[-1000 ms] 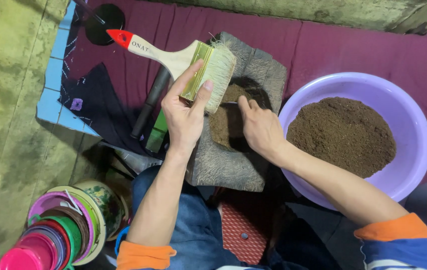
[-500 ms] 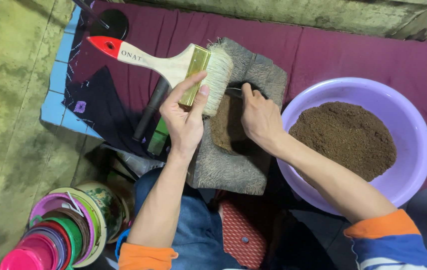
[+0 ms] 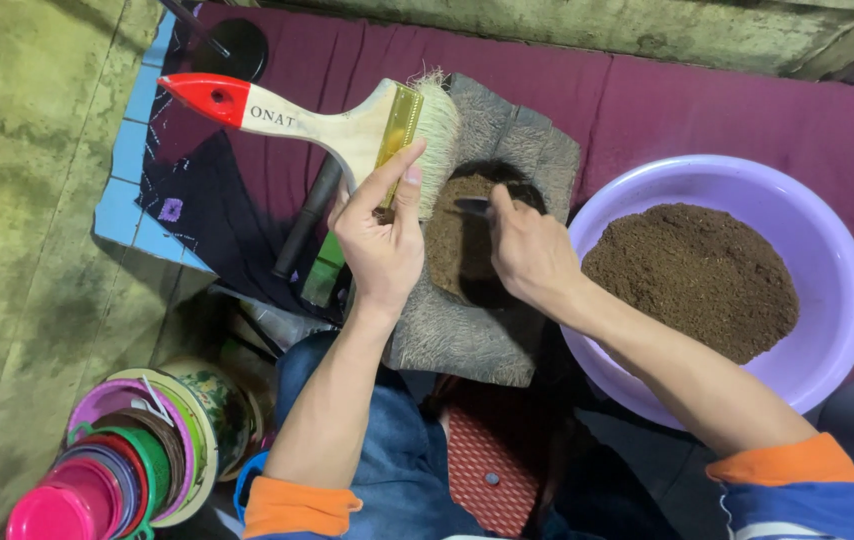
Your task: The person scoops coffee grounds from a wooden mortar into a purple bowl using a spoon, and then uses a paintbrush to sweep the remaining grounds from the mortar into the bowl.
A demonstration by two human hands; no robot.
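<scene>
Brush (image 3: 347,125) is lying wedged in my left hand (image 3: 382,245), fingers pinching its brass band, bristles touching the grey block (image 3: 492,330) on my lap. I'm curling my right hand (image 3: 532,250) around a dark tool (image 3: 472,205) over the brown powder (image 3: 452,245) on the block. Right of it, a purple basin (image 3: 847,260) is holding more powder.

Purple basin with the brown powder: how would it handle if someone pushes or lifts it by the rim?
The purple basin looks like thin plastic, so its rim would probably flex. The brown powder is heaped, so likely heavy for its size and apt to spill if tilted. On the maroon cloth it may drag rather than slide.
</scene>
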